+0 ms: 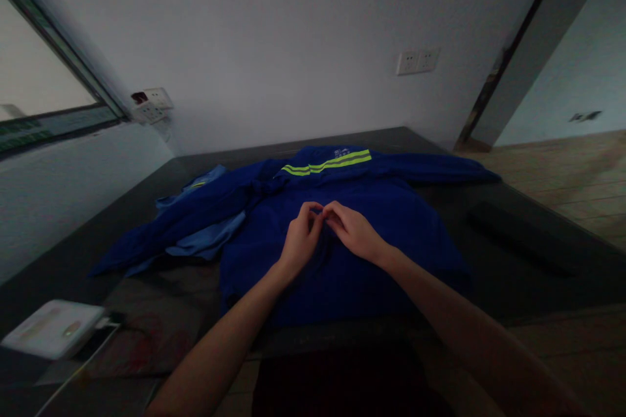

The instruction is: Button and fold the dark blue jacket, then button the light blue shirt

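Note:
A dark blue work jacket [415,228] lies spread on the dark table [161,176], its sleeves reaching out to both sides. Across its chest runs a yellow-green and grey reflective stripe [337,162], with small white print above it. Below the stripe, at the jacket's middle, my left hand [300,238] is closed with thumb and fingers pinched on the fabric. My right hand [356,229] pinches the jacket right beside it, the fingertips of both hands meeting. The exact bit of cloth between the fingers is hidden.
A light blue garment [208,239] lies partly under the jacket's sleeve on the left. At front left sits a white device [56,329] with a cable. A long black object [516,238] rests on the right. Behind are a wall and sockets [418,62].

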{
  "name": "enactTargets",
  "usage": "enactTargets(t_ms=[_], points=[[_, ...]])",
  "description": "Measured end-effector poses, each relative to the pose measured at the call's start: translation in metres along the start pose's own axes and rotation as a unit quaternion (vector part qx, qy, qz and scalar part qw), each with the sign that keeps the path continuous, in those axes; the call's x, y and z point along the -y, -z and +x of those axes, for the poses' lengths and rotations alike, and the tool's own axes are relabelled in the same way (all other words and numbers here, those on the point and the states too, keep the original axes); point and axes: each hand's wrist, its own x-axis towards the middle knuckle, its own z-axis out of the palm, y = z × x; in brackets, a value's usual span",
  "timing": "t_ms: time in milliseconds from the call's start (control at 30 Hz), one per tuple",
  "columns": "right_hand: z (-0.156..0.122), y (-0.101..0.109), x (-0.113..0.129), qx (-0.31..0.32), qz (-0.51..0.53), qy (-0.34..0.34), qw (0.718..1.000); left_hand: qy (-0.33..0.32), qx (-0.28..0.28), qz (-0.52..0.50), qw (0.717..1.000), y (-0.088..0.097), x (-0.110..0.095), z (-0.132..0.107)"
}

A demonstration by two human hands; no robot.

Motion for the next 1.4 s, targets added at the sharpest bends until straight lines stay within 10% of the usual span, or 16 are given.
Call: enactTargets(t_ms=[1033, 1400], points=[[0.0021, -0.0033, 0.0022, -0.065, 0.118, -0.071, 0.988, 0.029, 0.041, -0.081, 0.995, -0.0023, 0.0033, 0.0039], [0.0051, -0.0039, -0.0034, -0.083, 0.372, -0.212, 0.900, -0.002, 0.037, -0.063, 0.997, -0.0021, -0.0015, 0.0021]])
